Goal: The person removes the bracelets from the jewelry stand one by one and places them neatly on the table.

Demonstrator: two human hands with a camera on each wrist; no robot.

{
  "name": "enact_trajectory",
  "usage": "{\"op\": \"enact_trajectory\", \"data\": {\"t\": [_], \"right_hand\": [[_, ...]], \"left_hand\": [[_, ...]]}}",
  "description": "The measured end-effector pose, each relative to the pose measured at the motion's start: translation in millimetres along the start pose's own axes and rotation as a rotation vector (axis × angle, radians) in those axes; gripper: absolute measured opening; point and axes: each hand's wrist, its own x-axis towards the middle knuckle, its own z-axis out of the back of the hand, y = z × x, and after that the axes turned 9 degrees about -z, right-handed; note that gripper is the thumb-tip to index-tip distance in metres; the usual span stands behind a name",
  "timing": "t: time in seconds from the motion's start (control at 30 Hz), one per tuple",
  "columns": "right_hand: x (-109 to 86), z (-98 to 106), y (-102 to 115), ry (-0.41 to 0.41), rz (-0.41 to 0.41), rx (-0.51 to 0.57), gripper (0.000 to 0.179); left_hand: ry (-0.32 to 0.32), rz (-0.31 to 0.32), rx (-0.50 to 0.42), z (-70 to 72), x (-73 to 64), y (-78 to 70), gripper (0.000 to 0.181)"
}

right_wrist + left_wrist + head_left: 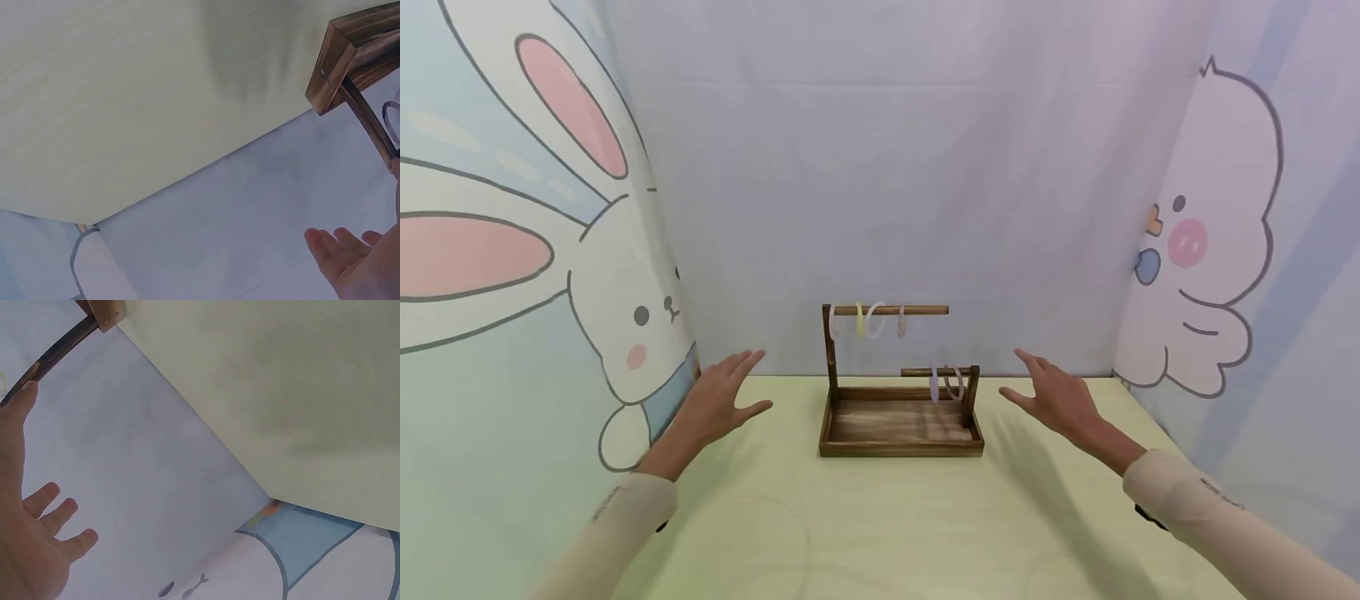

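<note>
A dark wooden rack (901, 448) with a tray base and two arms stands in the middle of the table. On its tall left arm (928, 310) hang several rings, among them a yellow ring (861, 320) and a white ring (872, 321). From the lower right arm (913, 372) hang a lilac ring (934, 385) and a brownish ring (959, 383). My left hand (717, 400) hovers left of the rack, fingers spread and nothing held. To the right of it my right hand (1060, 400) is likewise raised, thumb apart from the fingers, holding nothing.
The pale yellow table (880, 525) meets a plain lilac backdrop (887, 167) behind the rack. Side walls carry a cartoon rabbit (625, 292) at the left and a white cartoon bird (1217, 208) at the right.
</note>
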Motion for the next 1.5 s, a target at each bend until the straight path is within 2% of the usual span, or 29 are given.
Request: {"op": "enact_trajectory", "data": {"t": [0.33, 0.6, 0.8, 1.03, 1.2, 1.5], "right_hand": [[7.5, 1.4, 4.3, -0.048, 0.070, -0.002, 0.076], [14.6, 2.8, 14.6, -0.061, 0.085, 0.002, 0.074], [18.9, 1.1, 25.2, -0.065, 0.092, 0.013, 0.073], [20.1, -1.8, 36.2, -0.062, 0.107, 0.020, 0.073], [23.1, -1.4, 41.5, -0.055, 0.088, 0.022, 0.073], [31.1, -0.1, 55.0, -0.066, 0.097, 0.028, 0.071]], "left_hand": [[-0.006, 0.014, -0.018, -4.3, 16.4, -7.2, 0.094], [0.015, 0.041, -0.029, -7.4, 23.1, -8.4, 0.093], [0.018, 0.035, -0.032, -8.6, 28.5, -10.4, 0.094], [0.018, 0.045, -0.075, -11.2, 33.1, -13.8, 0.095], [0.039, 0.065, -0.123, -14.5, 38.7, -16.0, 0.095], [0.076, 0.143, -0.176, -14.4, 50.6, -16.9, 0.094]]}}
